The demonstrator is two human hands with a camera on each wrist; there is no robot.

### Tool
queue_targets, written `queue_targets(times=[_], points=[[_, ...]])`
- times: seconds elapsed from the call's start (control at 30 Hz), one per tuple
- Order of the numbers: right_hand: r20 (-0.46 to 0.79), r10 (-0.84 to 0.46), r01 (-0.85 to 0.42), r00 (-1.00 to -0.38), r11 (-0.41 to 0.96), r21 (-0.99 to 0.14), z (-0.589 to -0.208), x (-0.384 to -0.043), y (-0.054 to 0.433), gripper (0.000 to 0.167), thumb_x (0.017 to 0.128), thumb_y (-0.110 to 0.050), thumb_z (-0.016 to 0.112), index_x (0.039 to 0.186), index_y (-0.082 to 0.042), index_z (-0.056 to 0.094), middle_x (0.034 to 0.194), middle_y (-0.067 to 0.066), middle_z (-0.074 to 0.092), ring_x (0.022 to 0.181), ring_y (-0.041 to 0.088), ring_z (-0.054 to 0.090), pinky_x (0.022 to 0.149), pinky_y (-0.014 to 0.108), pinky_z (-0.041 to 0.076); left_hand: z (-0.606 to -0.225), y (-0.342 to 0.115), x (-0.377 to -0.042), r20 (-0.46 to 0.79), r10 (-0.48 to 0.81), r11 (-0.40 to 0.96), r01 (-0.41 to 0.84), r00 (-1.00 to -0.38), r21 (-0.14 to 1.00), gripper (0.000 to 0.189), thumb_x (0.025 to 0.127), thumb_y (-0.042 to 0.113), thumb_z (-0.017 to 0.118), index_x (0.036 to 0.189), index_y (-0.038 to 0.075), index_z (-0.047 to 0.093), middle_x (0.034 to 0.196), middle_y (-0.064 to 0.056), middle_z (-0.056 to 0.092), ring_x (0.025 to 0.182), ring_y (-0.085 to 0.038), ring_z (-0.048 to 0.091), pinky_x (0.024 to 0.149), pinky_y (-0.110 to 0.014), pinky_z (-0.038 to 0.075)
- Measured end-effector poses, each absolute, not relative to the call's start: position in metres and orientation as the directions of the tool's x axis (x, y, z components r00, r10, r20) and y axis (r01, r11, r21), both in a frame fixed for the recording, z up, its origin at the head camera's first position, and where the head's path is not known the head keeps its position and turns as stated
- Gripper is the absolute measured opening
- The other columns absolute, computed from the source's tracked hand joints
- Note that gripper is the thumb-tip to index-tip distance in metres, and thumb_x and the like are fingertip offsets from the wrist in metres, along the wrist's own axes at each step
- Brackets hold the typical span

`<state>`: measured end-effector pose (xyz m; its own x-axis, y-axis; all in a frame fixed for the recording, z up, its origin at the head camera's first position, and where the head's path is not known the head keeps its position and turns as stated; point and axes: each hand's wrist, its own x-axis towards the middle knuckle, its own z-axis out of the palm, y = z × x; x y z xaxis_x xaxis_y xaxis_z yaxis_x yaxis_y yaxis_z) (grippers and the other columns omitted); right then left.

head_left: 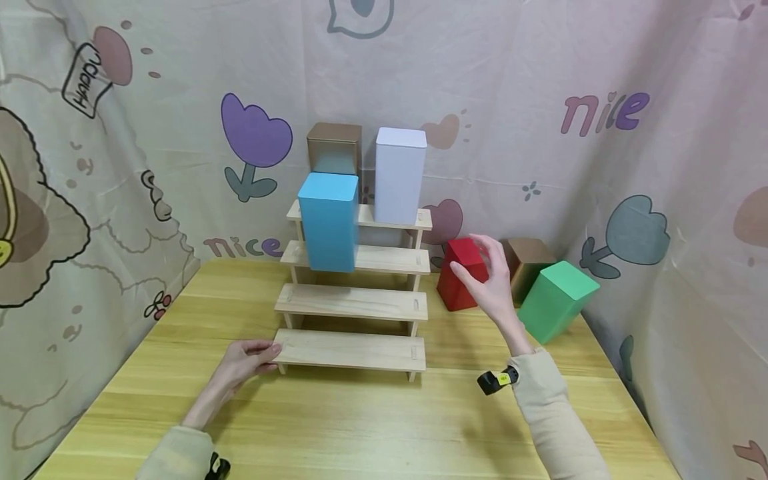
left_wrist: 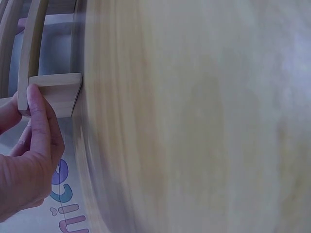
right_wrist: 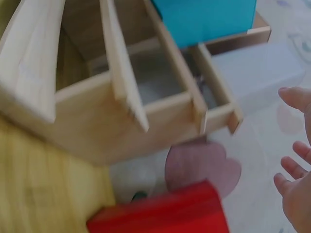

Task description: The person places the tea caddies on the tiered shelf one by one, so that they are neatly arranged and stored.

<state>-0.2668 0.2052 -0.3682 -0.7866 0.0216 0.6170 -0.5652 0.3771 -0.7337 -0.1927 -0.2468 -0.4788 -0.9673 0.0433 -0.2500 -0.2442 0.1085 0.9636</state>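
Observation:
A small wooden step rack (head_left: 351,303) with several shelves stands on the table. My left hand (head_left: 242,363) pinches the left end of its lowest shelf between thumb and fingers; the left wrist view shows the fingertips (left_wrist: 33,92) on the shelf edge. My right hand (head_left: 495,283) is in the air by the red box (head_left: 461,283), thumb and fingers apart with nothing between them. A blue box (head_left: 329,223) stands on the second shelf from the top. On the top shelf are a white box (head_left: 400,177) and, partly hidden behind the blue one, a brown box (head_left: 335,140).
Right of the red box, a green box (head_left: 558,300) leans at a tilt against another brown box (head_left: 529,257). A printed curtain (head_left: 492,53) hangs behind and along both sides of the wooden table (head_left: 360,433).

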Motion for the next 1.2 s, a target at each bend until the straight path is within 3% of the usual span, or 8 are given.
queue_targets(times=[0.07,0.13,0.3,1.0,1.2], points=[[0.602,0.038,-0.536,-0.798,0.412,-0.737,-0.375,-0.268,0.213,0.061,0.087,-0.009,0.077,0.143,-0.01,0.051,0.145,0.008,0.047,0.134,0.02,0.044,0.116,0.021,0.043,-0.479,-0.246,-0.193,-0.255,0.039,0.112,-0.249,-0.966,0.962,0.047,0.099,0.005,0.062,0.133,-0.025,0.045,0.094,-0.001,0.069,0.077,-0.005,0.07,0.076,-0.019,0.065],[0.595,0.048,-0.513,-0.802,0.454,-0.729,-0.381,-0.269,0.22,0.062,0.087,-0.012,0.077,0.143,-0.011,0.05,0.146,0.008,0.047,0.135,0.019,0.043,0.119,0.036,0.044,-0.479,-0.246,-0.193,-0.257,0.036,0.111,-0.252,-0.966,0.961,0.047,0.099,0.005,0.061,0.133,-0.024,0.046,0.094,-0.001,0.068,0.077,-0.005,0.07,0.076,-0.018,0.065],[0.585,0.045,-0.477,-0.81,0.53,-0.701,-0.393,-0.272,0.231,0.064,0.087,-0.016,0.076,0.144,-0.008,0.048,0.147,0.013,0.045,0.138,0.031,0.04,0.118,0.065,0.037,-0.479,-0.246,-0.192,-0.261,0.033,0.105,-0.257,-0.965,0.961,0.047,0.099,0.005,0.061,0.132,-0.024,0.046,0.095,-0.002,0.068,0.077,-0.005,0.07,0.076,-0.018,0.065],[0.437,0.035,-0.324,-0.899,0.618,-0.716,-0.416,-0.282,0.243,0.074,0.088,-0.023,0.075,0.151,-0.011,0.038,0.163,0.015,0.028,0.15,0.037,0.025,0.116,0.072,0.037,-0.478,-0.245,-0.191,-0.26,0.035,0.096,-0.256,-0.965,0.962,0.044,0.099,0.005,0.062,0.13,-0.023,0.049,0.092,-0.001,0.068,0.077,-0.005,0.07,0.075,-0.019,0.065],[0.396,0.027,-0.283,-0.918,0.654,-0.701,-0.418,-0.287,0.242,0.078,0.088,-0.026,0.074,0.154,-0.011,0.034,0.165,0.016,0.024,0.152,0.038,0.019,0.12,0.073,0.029,-0.478,-0.245,-0.191,-0.262,0.032,0.101,-0.258,-0.964,0.961,0.044,0.099,0.005,0.063,0.13,-0.023,0.05,0.093,-0.001,0.068,0.076,-0.006,0.07,0.075,-0.019,0.065]])
